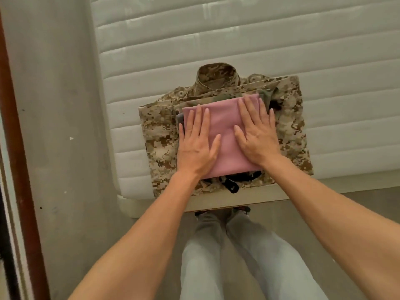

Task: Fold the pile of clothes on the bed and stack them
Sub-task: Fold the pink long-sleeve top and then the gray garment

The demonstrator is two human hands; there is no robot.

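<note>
Both hands lie flat and open, palms down, gripping nothing — left hand on the 9 o'clock half of the pink folded garment, right hand on its 3 o'clock half, fingers spread toward 12 o'clock. Likely purpose: pressing the top piece level so the stack sits square and does not slide.

Stack, from the top down: pink folded garment; an olive-green piece showing at its 1 o'clock corner; a grey edge at 9 o'clock; black fabric with straps poking out at 6 o'clock; camouflage jacket as the base, collar toward 12 o'clock, widest of all — a sensible bottom layer.

Location: near corner of the bare white mattress, close to its 6 o'clock edge, directly ahead of the person's legs in pale trousers.

No loose clothes show elsewhere on the mattress; the task looks almost finished.
</note>
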